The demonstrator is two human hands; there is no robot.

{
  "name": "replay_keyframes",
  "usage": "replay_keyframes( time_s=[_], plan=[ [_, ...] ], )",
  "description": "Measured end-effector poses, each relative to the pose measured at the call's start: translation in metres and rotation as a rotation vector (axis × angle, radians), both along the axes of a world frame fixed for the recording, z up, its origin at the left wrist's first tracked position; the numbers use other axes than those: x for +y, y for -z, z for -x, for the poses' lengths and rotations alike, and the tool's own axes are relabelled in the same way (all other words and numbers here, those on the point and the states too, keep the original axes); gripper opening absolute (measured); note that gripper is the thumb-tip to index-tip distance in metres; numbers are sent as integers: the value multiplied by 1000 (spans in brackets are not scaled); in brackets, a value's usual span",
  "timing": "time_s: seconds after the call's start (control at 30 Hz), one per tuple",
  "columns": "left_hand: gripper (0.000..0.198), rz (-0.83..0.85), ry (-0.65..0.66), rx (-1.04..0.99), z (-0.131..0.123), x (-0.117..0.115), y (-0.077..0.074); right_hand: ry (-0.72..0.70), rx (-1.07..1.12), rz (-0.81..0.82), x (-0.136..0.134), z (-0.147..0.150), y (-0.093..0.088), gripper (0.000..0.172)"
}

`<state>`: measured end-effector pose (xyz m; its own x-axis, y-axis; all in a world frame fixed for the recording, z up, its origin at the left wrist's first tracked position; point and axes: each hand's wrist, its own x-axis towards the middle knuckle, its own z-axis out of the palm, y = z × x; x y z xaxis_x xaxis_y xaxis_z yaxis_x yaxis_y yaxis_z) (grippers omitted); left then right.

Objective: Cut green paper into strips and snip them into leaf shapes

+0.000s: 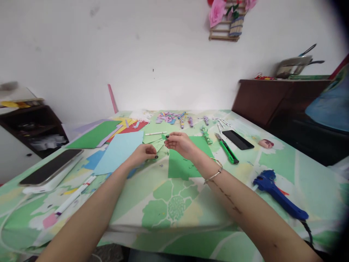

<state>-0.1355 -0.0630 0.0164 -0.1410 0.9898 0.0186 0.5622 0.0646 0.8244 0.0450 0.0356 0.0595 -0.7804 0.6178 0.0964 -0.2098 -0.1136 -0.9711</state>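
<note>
L hand [144, 153]: fingers curled, pinching edge of pale green paper piece [159, 145], low over tabletop [174, 203]. R hand [178, 142]: fingertips closed on small green scrap [164, 137], just above that piece. Green sheet [185, 163] lies under R wrist, blue sheet [120, 151] beside L hand. Green cutter [227, 149] and phone [237, 139] off to right.

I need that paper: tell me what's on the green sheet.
Tiny green scraps lie on the sheet. The right hand hangs over its top edge, hiding that part.
</note>
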Motion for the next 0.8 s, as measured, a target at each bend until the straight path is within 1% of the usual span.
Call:
replay_keyframes(
  time_s=[0.07, 0.13, 0.23, 0.33, 0.4, 0.47, 0.5, 0.6, 0.67, 0.7, 0.77, 0.8],
  plan=[
    [26, 13, -72, -12, 12, 0, 1, -22, -29, -44, -5, 10, 0, 6],
    [30, 23, -120, -28, 18, 0, 2, -38, -104, -106, -8, 19, 4, 13],
    [31, 25, -165, -46, 20, -1, 3, -34, -291, -230, -10, 29, 14, 25],
    [31, 2, -213, -38, 19, -1, 4, 11, -437, -389, -9, 28, 20, 27],
    [31, -26, -255, -8, 19, -1, 3, 55, -470, -498, -11, 18, 14, 25],
    [32, -58, -303, 45, 18, -1, 1, 106, -456, -600, -18, -3, 0, 13],
    [31, -76, -327, 79, 17, -2, 0, 129, -433, -647, -25, -17, -10, 10],
    [31, -131, -383, 198, 12, -4, -5, 158, -315, -776, -56, -69, -43, 12],
    [30, -167, -395, 275, 7, -4, -8, 179, -105, -1060, -79, -107, -61, 10],
    [29, -184, -393, 308, 4, -4, -9, 182, -57, -1165, -90, -124, -67, 9],
    [24, -225, -380, 363, -3, -5, -11, 172, -100, -1312, -106, -152, -74, 10],
    [20, -252, -371, 386, -8, -5, -12, 171, -159, -1373, -111, -163, -74, 12]
  ],
)
